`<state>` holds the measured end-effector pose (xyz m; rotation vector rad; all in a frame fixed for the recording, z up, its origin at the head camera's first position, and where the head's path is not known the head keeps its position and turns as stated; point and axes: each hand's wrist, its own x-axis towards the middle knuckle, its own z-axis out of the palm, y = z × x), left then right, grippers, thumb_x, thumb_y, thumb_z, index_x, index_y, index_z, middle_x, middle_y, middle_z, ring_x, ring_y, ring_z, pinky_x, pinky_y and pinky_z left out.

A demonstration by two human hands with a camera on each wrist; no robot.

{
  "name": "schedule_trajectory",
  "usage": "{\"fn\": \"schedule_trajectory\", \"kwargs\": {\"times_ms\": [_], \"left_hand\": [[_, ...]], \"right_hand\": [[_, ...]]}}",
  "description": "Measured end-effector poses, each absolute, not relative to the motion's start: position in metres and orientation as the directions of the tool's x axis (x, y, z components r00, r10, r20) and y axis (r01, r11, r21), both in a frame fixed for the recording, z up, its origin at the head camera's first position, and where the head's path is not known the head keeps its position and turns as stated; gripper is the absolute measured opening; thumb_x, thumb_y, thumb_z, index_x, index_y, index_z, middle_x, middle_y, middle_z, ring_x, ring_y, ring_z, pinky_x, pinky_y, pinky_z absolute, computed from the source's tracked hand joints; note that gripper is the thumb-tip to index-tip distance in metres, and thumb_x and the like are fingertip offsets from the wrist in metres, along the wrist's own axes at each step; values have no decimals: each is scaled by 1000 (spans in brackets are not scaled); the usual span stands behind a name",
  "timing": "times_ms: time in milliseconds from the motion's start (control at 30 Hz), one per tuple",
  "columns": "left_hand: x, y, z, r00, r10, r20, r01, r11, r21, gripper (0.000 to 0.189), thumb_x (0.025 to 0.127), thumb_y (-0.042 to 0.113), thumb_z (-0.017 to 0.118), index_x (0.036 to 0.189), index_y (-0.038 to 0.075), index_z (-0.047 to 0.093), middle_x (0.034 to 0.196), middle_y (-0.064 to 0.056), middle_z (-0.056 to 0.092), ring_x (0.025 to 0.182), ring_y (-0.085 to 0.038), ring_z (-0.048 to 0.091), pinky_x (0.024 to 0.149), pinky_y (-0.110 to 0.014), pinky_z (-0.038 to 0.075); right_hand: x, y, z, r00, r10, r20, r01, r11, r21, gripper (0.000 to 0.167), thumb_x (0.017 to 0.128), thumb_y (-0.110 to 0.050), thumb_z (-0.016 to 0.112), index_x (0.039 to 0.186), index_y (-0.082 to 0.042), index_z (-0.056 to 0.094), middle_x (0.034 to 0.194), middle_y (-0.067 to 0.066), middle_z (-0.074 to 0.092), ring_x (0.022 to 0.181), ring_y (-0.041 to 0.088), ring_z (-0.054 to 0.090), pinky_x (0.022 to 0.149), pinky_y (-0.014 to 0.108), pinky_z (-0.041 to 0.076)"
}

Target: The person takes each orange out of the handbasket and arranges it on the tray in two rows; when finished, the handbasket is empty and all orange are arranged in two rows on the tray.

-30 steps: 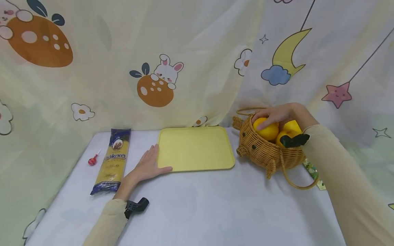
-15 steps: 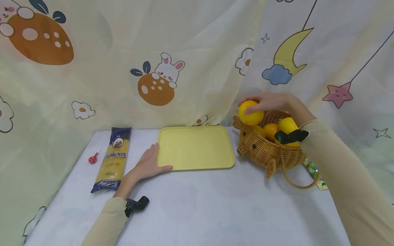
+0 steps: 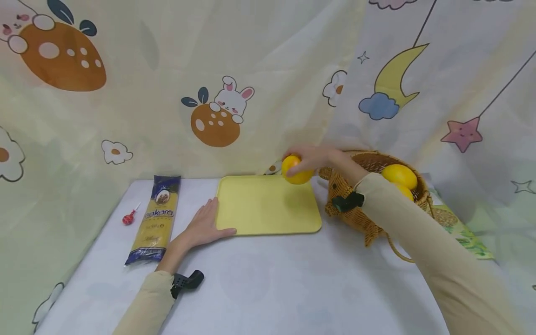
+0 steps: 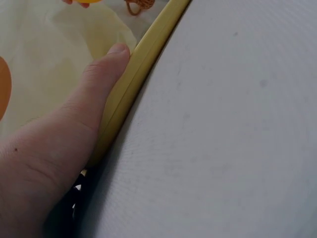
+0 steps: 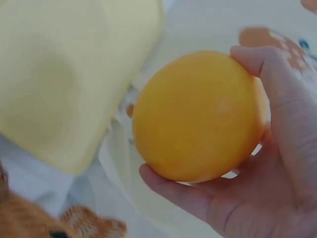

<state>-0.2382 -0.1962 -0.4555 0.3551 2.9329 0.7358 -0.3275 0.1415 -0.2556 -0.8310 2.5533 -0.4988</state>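
My right hand (image 3: 316,158) grips an orange (image 3: 298,174) above the back right corner of a yellow tray (image 3: 268,209). In the right wrist view, thumb and fingers curl round the smooth orange (image 5: 198,116), and the tray (image 5: 114,54) lies beyond it. My left hand (image 3: 203,226) rests at the tray's left edge with fingers extended. Its thumb lies along the tray's near rim (image 4: 131,77) in the left wrist view. A wicker basket (image 3: 356,221) with an animal face stands right of the tray, partly hidden by my right forearm. Yellow fruits (image 3: 399,176) show inside it.
Left of my left hand lies a yellow and blue pasta packet (image 3: 152,223), with a red lollipop (image 3: 129,217) beside it. A green patterned packet (image 3: 465,237) lies behind the basket at the right. A printed curtain (image 3: 268,93) hangs along the table's back edge.
My right hand has lifted the orange out of the basket and carried it left to over the tray's corner. The left hand has stayed at the tray's edge.
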Motion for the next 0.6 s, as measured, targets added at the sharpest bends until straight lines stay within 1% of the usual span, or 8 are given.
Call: {"fn": "schedule_trajectory", "kwargs": {"times_ms": [100, 200, 333, 467, 533, 600], "left_hand": [[-238, -196, -455, -967, 249, -47, 197, 856, 479, 130, 72, 78, 62, 154, -2, -1, 163, -21, 3, 152, -37, 4, 124, -52, 7], [-238, -195, -453, -966, 254, -50, 199, 851, 485, 131, 72, 79, 61, 155, 0, -2, 164, -20, 2, 152, -35, 3, 125, -51, 7], [-238, -195, -451, -967, 249, -48, 194, 850, 490, 130, 72, 77, 62, 155, 0, -2, 164, -19, 2, 153, -35, 3, 125, -51, 6], [-237, -196, -450, -969, 241, -55, 184, 853, 488, 130, 72, 78, 62, 155, 1, -2, 164, -18, 2, 153, -34, 3, 125, -50, 6], [-236, -197, -451, -970, 233, -64, 174, 858, 483, 131, 71, 80, 61, 155, 2, -2, 164, -17, 2, 153, -32, 3, 125, -49, 6], [-234, -197, -451, -970, 232, -67, 172, 859, 481, 131, 71, 80, 61, 155, 2, -2, 164, -17, 2, 153, -33, 3, 125, -49, 7]], "right_hand": [[-330, 128, -270, -716, -638, -283, -491, 748, -446, 59, 87, -35, 66, 136, -8, 47, 122, 13, 55, 97, 23, 53, 75, 29, 50], [-332, 117, -282, -724, -640, -257, -527, 754, -393, 62, 84, -37, 67, 134, -5, 50, 118, 13, 59, 93, 21, 55, 75, 28, 48], [-335, 104, -293, -728, -652, -211, -569, 746, -345, 60, 82, -38, 69, 130, -7, 52, 110, 11, 62, 89, 21, 56, 74, 29, 46], [-340, 91, -306, -726, -669, -162, -584, 723, -369, 60, 80, -35, 73, 129, -10, 49, 109, 10, 61, 88, 21, 55, 74, 28, 44], [-344, 85, -313, -723, -678, -133, -588, 705, -396, 63, 79, -31, 74, 130, -6, 48, 110, 12, 60, 88, 21, 55, 74, 27, 45], [-347, 78, -320, -736, -667, -113, -577, 706, -410, 65, 77, -30, 75, 129, -2, 47, 110, 13, 59, 87, 20, 55, 74, 26, 45]]}}
